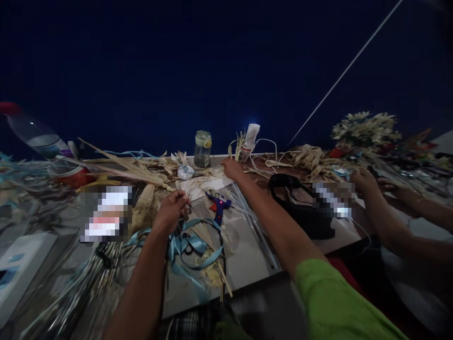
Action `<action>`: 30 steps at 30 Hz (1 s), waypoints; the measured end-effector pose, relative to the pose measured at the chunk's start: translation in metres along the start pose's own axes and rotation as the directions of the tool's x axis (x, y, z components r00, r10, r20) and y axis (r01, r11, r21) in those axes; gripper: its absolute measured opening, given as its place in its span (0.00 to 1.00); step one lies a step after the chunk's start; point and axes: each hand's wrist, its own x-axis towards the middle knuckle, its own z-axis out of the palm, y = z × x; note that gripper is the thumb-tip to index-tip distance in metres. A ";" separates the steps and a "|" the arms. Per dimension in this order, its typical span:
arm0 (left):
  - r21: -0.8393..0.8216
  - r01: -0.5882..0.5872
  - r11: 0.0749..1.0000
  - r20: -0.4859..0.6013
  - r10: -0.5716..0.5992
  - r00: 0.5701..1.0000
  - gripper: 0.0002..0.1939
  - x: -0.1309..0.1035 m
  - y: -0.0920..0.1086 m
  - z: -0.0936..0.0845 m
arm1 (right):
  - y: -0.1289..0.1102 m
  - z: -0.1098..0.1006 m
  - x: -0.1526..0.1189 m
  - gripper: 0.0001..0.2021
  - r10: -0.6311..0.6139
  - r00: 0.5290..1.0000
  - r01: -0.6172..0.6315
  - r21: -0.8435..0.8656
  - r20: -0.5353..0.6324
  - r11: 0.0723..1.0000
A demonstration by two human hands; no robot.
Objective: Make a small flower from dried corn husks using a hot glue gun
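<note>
My left hand [171,210] is closed in a pinch over the cluttered table, left of a blue glue gun [220,208] with a lit red light. Whatever is between its fingertips is too small to make out. Light-blue ribbon [196,246] lies in loops just below that hand. My right hand [231,170] reaches to the back of the table, beside a white cup [245,152] with dried strips and a white packet in it. Its fingers are partly hidden, so their grip is unclear. A glass jar [203,150] stands to the left of it.
Dried husks [307,158] and a pot of pale flowers [366,130] are at the back right. A black bag [300,212] lies near a co-worker's hands [368,182]. Bundled wires [76,288] and a large plastic bottle [38,134] are on the left.
</note>
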 end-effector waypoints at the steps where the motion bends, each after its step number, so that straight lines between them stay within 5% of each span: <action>1: 0.008 -0.004 1.000 -0.004 0.004 1.000 0.14 0.000 0.000 0.000 | -0.001 0.006 0.004 0.18 -0.016 1.000 0.016 -0.004 0.016 1.000; 8: 0.028 0.021 0.999 -0.035 -0.020 0.999 0.15 -0.001 0.000 0.002 | 0.002 0.022 0.017 0.12 -0.064 0.997 0.066 -0.029 0.051 0.997; 14: 0.040 0.003 0.999 -0.032 -0.001 0.999 0.14 0.000 -0.001 0.002 | 0.007 -0.016 0.022 0.13 0.065 0.987 -0.053 0.080 -0.148 0.995; 16: 0.032 -0.012 0.999 -0.036 0.013 0.999 0.13 0.000 0.001 0.003 | 0.003 -0.033 0.014 0.09 0.287 0.920 -0.132 0.480 -0.265 0.867; 18: -0.005 -0.026 1.000 -0.046 0.026 0.999 0.13 -0.001 0.004 0.004 | -0.009 -0.044 -0.004 0.08 0.408 0.899 -0.112 0.819 -0.157 0.562; 20: -0.074 -0.020 0.997 -0.050 0.016 0.999 0.14 -0.002 0.007 0.006 | -0.028 -0.048 -0.031 0.09 0.340 0.939 -0.122 0.972 0.047 0.201; 22: -0.148 -0.007 0.989 -0.043 0.001 0.999 0.14 -0.004 0.010 0.008 | -0.051 -0.043 -0.062 0.10 0.249 0.961 -0.120 0.993 0.118 -0.009; 24: -0.195 -0.011 0.981 -0.028 0.006 1.000 0.15 -0.006 0.011 0.011 | -0.075 -0.033 -0.091 0.12 0.227 0.969 -0.087 0.995 0.095 -0.046; 30: -0.171 -0.038 0.984 0.000 0.039 0.999 0.15 -0.013 0.012 0.022 | -0.120 -0.004 -0.130 0.13 0.210 0.977 -0.051 0.996 0.034 0.076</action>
